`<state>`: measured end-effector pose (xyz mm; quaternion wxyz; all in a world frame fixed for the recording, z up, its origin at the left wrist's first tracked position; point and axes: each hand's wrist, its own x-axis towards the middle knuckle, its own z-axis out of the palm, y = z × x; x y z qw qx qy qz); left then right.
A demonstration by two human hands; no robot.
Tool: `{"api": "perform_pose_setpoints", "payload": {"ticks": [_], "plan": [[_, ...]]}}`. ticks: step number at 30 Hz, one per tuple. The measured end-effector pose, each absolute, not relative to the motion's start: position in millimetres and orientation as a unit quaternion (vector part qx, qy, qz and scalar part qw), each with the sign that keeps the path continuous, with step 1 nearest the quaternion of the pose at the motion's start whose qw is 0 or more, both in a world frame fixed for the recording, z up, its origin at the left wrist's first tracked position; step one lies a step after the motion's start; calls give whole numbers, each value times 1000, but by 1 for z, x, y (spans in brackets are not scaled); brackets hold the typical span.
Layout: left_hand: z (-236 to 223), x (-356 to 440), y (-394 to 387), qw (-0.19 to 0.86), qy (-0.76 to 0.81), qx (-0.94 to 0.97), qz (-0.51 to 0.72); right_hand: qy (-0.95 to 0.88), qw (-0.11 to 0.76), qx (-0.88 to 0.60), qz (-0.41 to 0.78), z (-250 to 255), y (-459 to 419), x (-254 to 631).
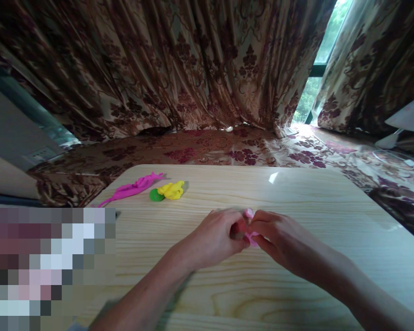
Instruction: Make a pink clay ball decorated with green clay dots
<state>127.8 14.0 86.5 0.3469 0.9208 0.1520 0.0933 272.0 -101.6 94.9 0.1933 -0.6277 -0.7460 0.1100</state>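
Note:
Near the middle of the table, my left hand (219,236) is curled with its fingertips closed on light pink modelling clay (252,240). From the other side, the fingers of my right hand (279,235) pinch the same clay. Pink shows above and below the meeting fingertips; the middle is covered, so I cannot tell whether it is one piece or two. Farther off to the left lies a long, twisted strip of magenta clay (134,187). Beside it a crumpled yellow lump (172,190) touches a rounded green lump (156,195).
The pale wood-grain table (296,193) has rounded far corners. Beyond it, a floral cloth-covered ledge (207,149) runs below heavy patterned curtains (200,64). A white lamp (409,115) with a cable stands at the right. The lower left is pixelated.

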Motion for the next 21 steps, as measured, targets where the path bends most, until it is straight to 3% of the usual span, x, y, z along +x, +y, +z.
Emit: {"api": "perform_pose_setpoints", "payload": {"ticks": [10,21], "plan": [[89,128,15,330,151,927,97,-713,219,-643,171,100,-108,279],[84,128,17,317,149,932,92,-735,201,-634,131,91,-102,271]]}}
